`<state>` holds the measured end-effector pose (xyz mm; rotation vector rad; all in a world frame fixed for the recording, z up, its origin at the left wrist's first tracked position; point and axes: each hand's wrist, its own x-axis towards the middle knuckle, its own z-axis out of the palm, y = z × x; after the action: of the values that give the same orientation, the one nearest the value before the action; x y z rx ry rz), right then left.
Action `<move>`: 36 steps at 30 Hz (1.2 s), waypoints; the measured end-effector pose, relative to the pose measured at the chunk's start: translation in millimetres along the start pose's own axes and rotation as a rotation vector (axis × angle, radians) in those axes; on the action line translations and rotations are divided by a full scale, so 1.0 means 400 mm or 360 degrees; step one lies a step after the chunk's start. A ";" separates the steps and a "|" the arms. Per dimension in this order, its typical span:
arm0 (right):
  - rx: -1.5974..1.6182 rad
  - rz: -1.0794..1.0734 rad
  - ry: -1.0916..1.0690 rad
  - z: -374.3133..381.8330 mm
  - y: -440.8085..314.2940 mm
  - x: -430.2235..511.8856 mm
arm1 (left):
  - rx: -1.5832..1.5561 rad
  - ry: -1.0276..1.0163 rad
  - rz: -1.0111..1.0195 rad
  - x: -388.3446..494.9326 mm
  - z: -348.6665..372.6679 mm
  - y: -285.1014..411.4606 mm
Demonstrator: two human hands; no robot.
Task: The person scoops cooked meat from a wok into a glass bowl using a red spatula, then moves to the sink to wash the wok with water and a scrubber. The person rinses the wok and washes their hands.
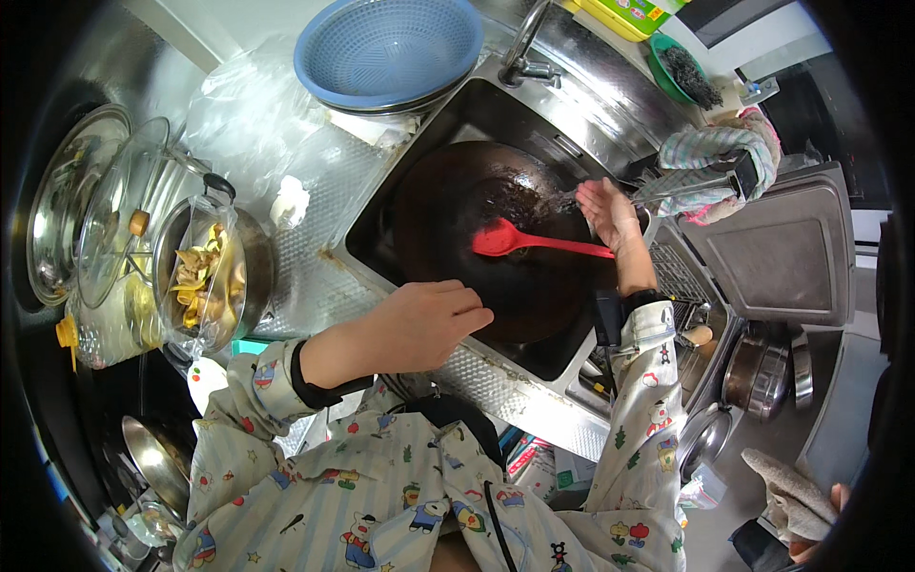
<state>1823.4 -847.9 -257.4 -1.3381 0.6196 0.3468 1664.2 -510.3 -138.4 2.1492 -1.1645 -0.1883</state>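
Observation:
A dark wok (439, 214) sits in the sink basin (374, 247), with water splashing at its far right side. Inside the wok lies a red ladle or spoon (495, 238), its handle running right beneath my right hand. My right hand (609, 212) is held at the wok's right side, beside the splashing water, fingers extended and palm showing, holding nothing. My left hand (436, 322) is over the wok's near left rim with its fingers bent. The palm is hidden, so I cannot tell whether it grips the rim.
A blue colander (389, 53) stands behind the sink, left of the faucet (529, 68). To the left is a metal pot (259, 261) with a plastic bag of food scraps. Cloths (715, 168) hang at right, near a tilted sink lid (775, 247). A steel-wool scrubber (683, 71) lies behind.

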 end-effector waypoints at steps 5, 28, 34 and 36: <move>-0.0625 -0.0058 0.0005 -0.030 0.026 0.006 | 0.0046 0.0037 -0.0113 -0.030 0.014 -0.019; -0.3184 -0.0766 -0.0560 -0.181 0.256 0.031 | 0.0190 0.0129 -0.0888 -0.146 0.024 -0.112; -0.3220 -0.0487 -0.0427 -0.139 0.182 -0.171 | -0.0158 0.0067 -0.1397 -0.140 0.033 -0.202; -0.3370 -0.0277 -0.0422 -0.137 0.160 -0.221 | -0.0432 -0.0005 -0.1667 -0.137 0.043 -0.252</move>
<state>1705.0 -877.5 -260.9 -3.1877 -0.4270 1.1495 1693.9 -438.3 -224.4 2.2851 0.0957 -0.7463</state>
